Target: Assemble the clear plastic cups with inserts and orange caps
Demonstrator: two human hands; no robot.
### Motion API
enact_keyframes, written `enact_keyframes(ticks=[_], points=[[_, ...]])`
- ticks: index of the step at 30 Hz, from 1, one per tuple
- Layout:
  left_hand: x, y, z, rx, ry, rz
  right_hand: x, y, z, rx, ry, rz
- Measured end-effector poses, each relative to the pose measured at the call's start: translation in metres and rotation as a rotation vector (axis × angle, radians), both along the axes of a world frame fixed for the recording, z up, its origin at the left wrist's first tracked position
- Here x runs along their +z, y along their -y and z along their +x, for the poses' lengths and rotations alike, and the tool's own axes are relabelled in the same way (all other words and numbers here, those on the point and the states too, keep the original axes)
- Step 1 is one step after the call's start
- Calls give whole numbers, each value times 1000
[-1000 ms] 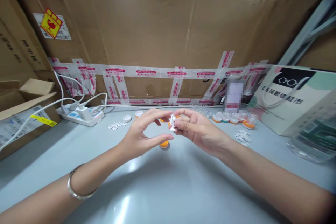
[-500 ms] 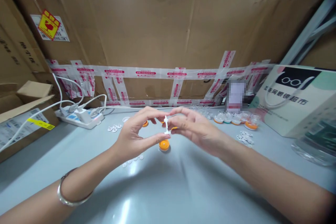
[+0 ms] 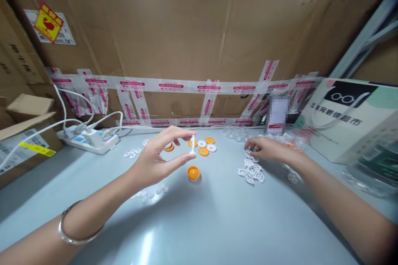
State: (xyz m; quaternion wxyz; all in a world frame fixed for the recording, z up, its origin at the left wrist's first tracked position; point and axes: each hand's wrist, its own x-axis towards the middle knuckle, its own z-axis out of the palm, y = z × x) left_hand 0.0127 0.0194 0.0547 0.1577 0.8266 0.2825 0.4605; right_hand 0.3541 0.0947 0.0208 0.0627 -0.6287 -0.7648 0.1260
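My left hand (image 3: 161, 153) pinches a small white plastic part (image 3: 192, 145) upright between thumb and fingertips. The part has a thin stem and a flat foot. Below it on the table is an orange round cup-shaped piece (image 3: 193, 173). Over to the right, my right hand (image 3: 264, 149) is closed, its fingers curled down on a white openwork plastic piece (image 3: 250, 155) at the top of a loose pile of openwork pieces (image 3: 251, 170). Its thumb is mostly hidden. Behind the left fingertips lie orange rings (image 3: 204, 152) and white rings (image 3: 211, 148).
Small white discs (image 3: 151, 194) lie in groups at left. Clear plastic domes (image 3: 234, 132) stand at the back. A power strip (image 3: 93, 140) with cables is at left, a large cardboard box (image 3: 186, 41) behind, and a paper bag (image 3: 334, 120) and clear container (image 3: 370, 169) at right.
My right hand has left the white part beside my left hand and moved right to the openwork pieces. My left hand keeps its pinch on the part. The view has shifted slightly.
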Motion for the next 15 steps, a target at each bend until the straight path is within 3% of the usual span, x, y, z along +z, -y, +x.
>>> enact_keyframes(ticks=[6,11,15], points=[[-3,-1,0,12,-27,-24,13,4,-12,-56,-106,29],[-4,1,3,-36,-64,24,39,34,-42,46,-859,-174],[-5,9,10,-173,-114,85,52,66,-73,134,-1131,-279]])
